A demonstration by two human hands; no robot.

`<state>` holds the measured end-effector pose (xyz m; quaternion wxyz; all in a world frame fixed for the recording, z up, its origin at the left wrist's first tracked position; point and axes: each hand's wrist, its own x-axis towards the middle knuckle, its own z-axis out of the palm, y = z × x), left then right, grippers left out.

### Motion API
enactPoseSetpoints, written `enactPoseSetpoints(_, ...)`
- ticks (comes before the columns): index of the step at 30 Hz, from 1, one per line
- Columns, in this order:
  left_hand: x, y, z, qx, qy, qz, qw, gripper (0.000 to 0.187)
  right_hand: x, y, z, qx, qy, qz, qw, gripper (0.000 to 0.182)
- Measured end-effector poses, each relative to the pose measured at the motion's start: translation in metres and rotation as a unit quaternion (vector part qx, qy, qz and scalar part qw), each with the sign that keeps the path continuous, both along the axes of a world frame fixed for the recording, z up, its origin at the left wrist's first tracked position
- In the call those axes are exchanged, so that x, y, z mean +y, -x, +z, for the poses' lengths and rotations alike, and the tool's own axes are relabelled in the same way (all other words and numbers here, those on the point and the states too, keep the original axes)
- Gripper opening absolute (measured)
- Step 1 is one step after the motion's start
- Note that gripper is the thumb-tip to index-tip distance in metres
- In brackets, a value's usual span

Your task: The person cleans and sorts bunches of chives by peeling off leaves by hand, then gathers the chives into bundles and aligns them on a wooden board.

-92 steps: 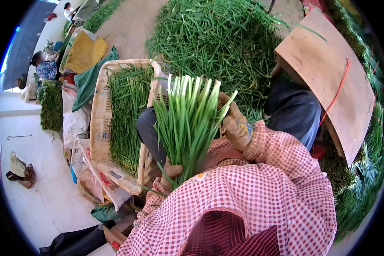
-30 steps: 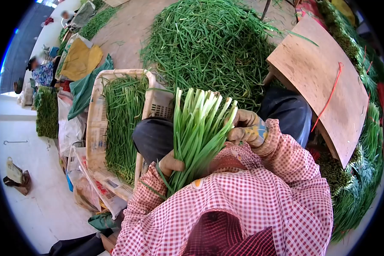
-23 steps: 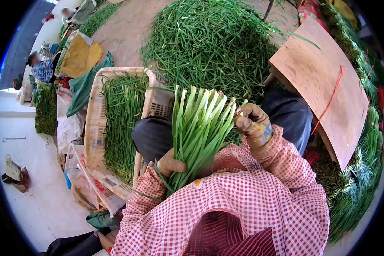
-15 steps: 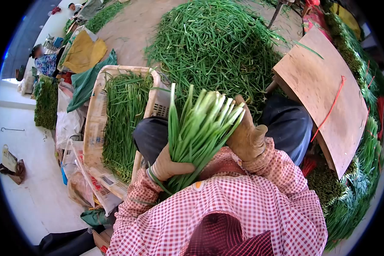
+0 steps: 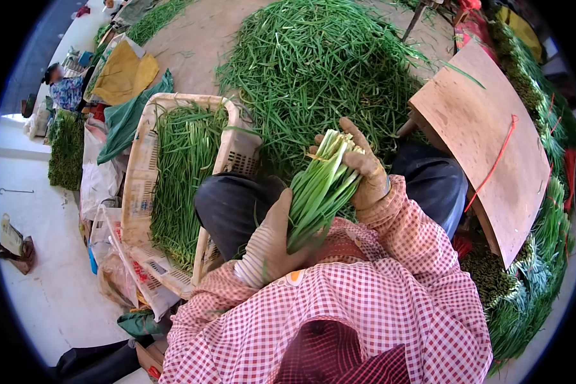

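Observation:
A bunch of garlic chives (image 5: 323,192) is held in front of my chest, its pale cut ends pointing up and away from me. My left hand (image 5: 274,240), in a tan glove with a striped cuff, grips the leafy lower part from the left, its thumb along the side. At the pale ends, my right hand (image 5: 367,171) closes around the bunch from the right, also gloved. Some of its fingers are hidden behind the stalks. Past the bunch lies a large loose heap of garlic chives (image 5: 320,70) on the floor.
On my left stands a plastic crate (image 5: 137,185) with chives laid in it. A tilted wooden board (image 5: 486,147) with a red tie (image 5: 502,163) is on my right. Stacked chive bundles (image 5: 544,275) line the far right. Another person (image 5: 67,88) sits at upper left.
My right hand has gone from a flat palm beside the pale ends to closing around them. The bunch looks tighter and more even, and my left hand has shifted right with it.

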<state>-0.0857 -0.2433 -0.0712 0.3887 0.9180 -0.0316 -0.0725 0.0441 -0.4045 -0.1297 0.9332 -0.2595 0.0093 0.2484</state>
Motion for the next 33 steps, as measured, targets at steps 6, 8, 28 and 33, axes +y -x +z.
enactPoseSetpoints(6, 0.065, -0.027, -0.009, 0.066, 0.196, -0.120, 0.971, 0.108, -0.005, -0.005, -0.015, -0.022, -0.193, 0.074, 0.978, 0.085)
enactPoseSetpoints(8, 0.054, -0.031, -0.010, 0.099, 0.267, 0.009, 0.959, 0.120, -0.003, -0.005, -0.013, -0.018, -0.241, 0.086, 0.967, 0.084)
enactPoseSetpoints(28, 0.009, -0.013, -0.036, 0.316, 0.604, 0.084, 0.727, 0.086, -0.051, -0.072, 0.034, -0.498, 0.483, 0.224, 0.685, 0.045)
enactPoseSetpoints(33, 0.007, -0.008, -0.035, 0.298, 0.552, 0.114, 0.770, 0.083, -0.042, -0.065, 0.014, -0.529, 0.433, 0.255, 0.684, 0.059)
